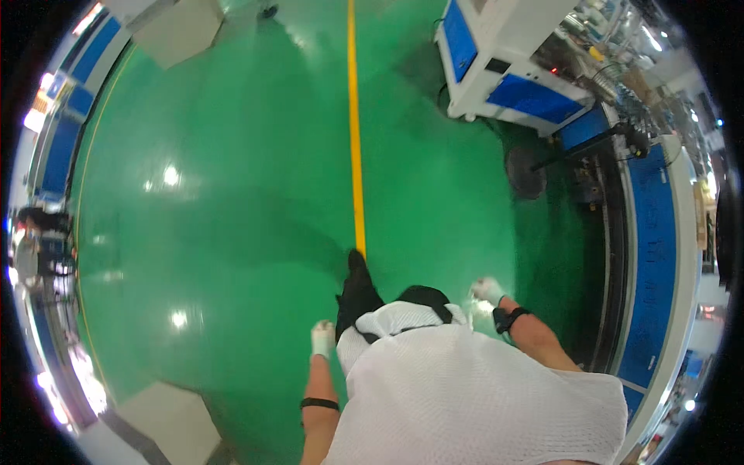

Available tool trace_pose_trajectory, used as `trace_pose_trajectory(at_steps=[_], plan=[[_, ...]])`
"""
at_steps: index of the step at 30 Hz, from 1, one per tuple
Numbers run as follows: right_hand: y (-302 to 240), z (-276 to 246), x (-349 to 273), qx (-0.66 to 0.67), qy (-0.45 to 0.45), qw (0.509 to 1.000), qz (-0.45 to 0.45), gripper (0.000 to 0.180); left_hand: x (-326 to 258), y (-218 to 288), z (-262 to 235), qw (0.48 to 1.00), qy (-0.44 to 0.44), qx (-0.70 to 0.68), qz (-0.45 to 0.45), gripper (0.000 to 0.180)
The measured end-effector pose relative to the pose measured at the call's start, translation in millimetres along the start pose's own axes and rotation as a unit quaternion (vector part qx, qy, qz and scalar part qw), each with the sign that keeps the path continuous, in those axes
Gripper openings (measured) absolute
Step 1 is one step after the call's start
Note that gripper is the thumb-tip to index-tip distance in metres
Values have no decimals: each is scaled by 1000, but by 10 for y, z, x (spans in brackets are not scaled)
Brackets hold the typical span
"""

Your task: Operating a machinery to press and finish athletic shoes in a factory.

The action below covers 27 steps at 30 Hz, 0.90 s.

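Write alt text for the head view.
A person in a white mesh top walks a glossy green floor along a yellow line, gloved left hand and right hand empty. Blue-and-white machines stand at right.

- white mesh shirt [473,395] covers most of my body and runs off the bottom edge
- both white-gloved hands, left hand [322,338] and right hand [487,291], are too small and blurry to see the fingers
- distant person in dark clothes [35,240] is just a smear at the rim
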State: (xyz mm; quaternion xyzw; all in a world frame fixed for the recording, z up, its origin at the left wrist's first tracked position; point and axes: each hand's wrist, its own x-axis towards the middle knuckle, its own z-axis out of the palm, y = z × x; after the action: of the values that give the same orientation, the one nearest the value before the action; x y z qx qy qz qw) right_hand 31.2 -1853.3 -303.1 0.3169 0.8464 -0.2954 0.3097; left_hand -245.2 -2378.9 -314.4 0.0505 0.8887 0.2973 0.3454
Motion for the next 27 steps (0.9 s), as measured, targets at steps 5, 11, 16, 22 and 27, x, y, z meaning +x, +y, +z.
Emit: trace_pose_trajectory(at_steps=[5, 11, 16, 22, 27], plan=[[-1340, -803, 604, 322, -17, 925, 202, 34, 2491, 1573, -1982, 976, 110, -185, 29, 40], [-1976, -1885, 2634, 325, -34, 931, 166, 40, 4809, 3387, -2980, 986, 98, -107, 83, 41], [-2655, -3838, 4470, 187, -50, 975, 113, 44, 5728, 3816, -2673, 992, 40, 69, 94, 27], [-3463, -6332, 6326, 310, 191, 931, 26, 55, 6593, 4824, -2401, 948, -74, -308, -20, 38], [-4049, -7758, 7624, 263, 179, 948, -24, 50, 8717, 5191, -2284, 982, -68, -175, 9, 35]])
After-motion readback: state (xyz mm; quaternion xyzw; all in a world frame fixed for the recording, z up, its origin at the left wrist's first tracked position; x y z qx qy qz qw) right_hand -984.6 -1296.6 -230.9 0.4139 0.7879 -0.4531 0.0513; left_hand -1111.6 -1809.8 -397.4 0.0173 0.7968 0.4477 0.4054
